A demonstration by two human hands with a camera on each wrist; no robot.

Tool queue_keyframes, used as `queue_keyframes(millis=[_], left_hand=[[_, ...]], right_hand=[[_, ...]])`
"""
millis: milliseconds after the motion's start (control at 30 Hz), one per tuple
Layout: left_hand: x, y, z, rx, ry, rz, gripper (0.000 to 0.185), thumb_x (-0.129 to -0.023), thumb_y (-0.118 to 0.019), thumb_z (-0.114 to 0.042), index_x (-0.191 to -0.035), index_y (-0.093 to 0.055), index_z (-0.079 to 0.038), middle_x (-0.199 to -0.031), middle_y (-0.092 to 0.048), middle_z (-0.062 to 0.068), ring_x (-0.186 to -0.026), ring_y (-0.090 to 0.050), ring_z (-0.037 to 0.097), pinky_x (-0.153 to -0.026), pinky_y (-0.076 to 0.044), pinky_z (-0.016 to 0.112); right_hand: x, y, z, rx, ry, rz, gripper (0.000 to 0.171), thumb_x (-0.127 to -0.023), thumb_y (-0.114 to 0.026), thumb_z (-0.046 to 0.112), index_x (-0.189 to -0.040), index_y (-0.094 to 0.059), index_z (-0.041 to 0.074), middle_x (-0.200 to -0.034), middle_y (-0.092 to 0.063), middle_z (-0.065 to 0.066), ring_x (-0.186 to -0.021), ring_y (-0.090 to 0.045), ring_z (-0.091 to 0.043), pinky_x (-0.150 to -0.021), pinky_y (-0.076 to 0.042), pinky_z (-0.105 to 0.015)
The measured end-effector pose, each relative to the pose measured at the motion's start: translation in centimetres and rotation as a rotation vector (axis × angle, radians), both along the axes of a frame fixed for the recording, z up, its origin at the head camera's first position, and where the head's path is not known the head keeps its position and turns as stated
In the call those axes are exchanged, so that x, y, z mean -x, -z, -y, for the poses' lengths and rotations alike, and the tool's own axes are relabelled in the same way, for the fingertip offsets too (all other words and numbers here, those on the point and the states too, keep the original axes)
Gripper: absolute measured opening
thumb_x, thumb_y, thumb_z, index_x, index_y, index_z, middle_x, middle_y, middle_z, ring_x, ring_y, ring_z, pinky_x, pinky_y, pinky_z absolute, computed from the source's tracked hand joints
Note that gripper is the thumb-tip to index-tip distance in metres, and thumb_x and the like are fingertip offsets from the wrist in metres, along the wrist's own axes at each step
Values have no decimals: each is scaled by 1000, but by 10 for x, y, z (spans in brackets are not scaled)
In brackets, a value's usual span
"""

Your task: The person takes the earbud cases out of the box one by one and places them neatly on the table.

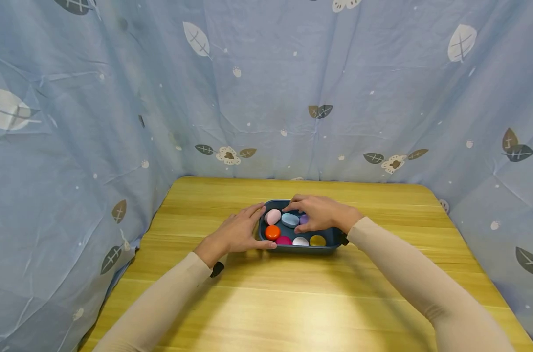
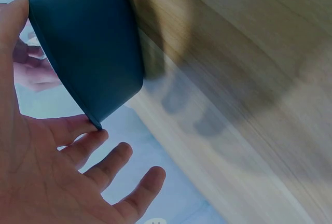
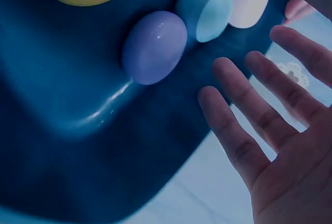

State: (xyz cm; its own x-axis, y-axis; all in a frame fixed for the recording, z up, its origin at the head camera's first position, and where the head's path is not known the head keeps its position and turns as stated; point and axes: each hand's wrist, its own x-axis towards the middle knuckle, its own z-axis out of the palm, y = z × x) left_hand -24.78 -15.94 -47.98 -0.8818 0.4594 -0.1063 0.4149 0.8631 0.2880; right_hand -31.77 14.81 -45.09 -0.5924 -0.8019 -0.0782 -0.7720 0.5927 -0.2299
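Observation:
A dark blue tray point(image 1: 308, 249) sits mid-table and holds several coloured stones: pink point(image 1: 273, 216), light blue point(image 1: 290, 220), purple point(image 1: 304, 219), orange point(image 1: 273, 232), magenta point(image 1: 284, 240), white point(image 1: 300, 241) and yellow point(image 1: 317, 240). My left hand point(image 1: 258, 229) lies against the tray's left wall point(image 2: 88, 47), fingers point(image 2: 122, 159) spread and straight. My right hand point(image 1: 295, 208) hovers over the tray's far half with straight fingers point(image 3: 244, 115), holding nothing. The purple stone point(image 3: 154, 46), light blue stone point(image 3: 207, 11) and pink stone point(image 3: 248, 1) lie just below it.
The wooden table point(image 1: 293, 303) is enclosed at the back and both sides by a blue leaf-print cloth point(image 1: 266, 98). Bare wood stretches in front of the tray and to either side.

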Motion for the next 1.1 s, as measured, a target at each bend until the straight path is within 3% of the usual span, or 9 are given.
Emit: queue_keyframes(millis=[167, 467, 633, 1100], left_hand=[[0, 0, 0, -1, -2, 5, 130, -94, -72, -93, -187, -28, -15, -197, -23, 5, -179, -34, 40, -137, -36, 80], [0, -1, 1, 5, -2, 4, 132, -92, -69, -97, -188, -27, -17, -197, -23, 3, -179, -34, 39, -137, -37, 79], [0, -1, 1, 8, -1, 6, 131, -92, -68, -98, -187, -28, -17, -197, -24, 4, -179, -35, 39, -137, -37, 79], [0, 0, 1, 13, -4, -2, 131, -93, -69, -97, -187, -28, -16, -197, -24, 4, -178, -36, 40, -137, -37, 79]], right_hand=[[5, 6, 7, -43, -27, -21, 65, -103, -91, 44, -161, -72, 20, -148, -71, -8, -118, -73, -24, -110, -66, -49], [11, 11, 18, -96, -24, -4, 68, -103, -92, 43, -163, -70, 19, -152, -73, -9, -132, -75, -29, -119, -64, -53], [13, 15, 24, -124, -13, 3, 66, -104, -92, 41, -162, -72, 19, -151, -74, -8, -129, -77, -28, -118, -65, -52], [18, 24, 27, -77, -15, 5, 50, -103, -93, 25, -151, -80, 16, -146, -79, -9, -131, -78, -27, -118, -65, -48]])
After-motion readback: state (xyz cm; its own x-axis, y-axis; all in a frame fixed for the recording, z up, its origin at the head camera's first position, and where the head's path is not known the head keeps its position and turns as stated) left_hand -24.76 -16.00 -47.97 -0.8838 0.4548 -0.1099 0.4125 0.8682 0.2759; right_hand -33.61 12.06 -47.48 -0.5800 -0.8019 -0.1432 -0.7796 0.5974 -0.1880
